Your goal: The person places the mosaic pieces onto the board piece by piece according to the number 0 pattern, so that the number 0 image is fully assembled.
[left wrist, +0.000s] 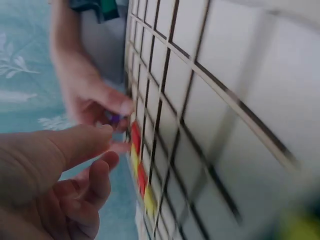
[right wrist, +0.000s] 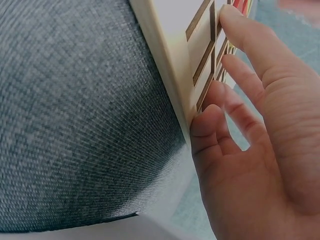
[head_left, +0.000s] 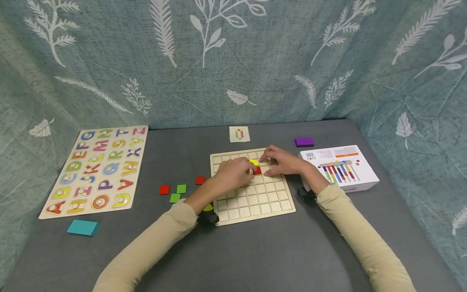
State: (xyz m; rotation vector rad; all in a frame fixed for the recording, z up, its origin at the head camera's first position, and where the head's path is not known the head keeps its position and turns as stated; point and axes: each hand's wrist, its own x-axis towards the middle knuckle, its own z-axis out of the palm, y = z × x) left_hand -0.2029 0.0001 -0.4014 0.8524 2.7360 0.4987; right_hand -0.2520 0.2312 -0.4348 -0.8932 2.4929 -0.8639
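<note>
Head view: both hands (left (head_left: 233, 173), right (head_left: 282, 161)) rest relaxed-fingered, holding nothing, on the grid board (head_left: 255, 198).

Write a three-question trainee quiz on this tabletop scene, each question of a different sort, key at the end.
1. True or false: both hands are over the grid board.
2. Which lies to the left of the grid board? A) alphabet puzzle B) white box C) purple block
3. Fill in: the loose tiles left of the board are red and ____.

Key: 1 true: left hand and right hand are both over it. 2 A. 3 green.
</note>
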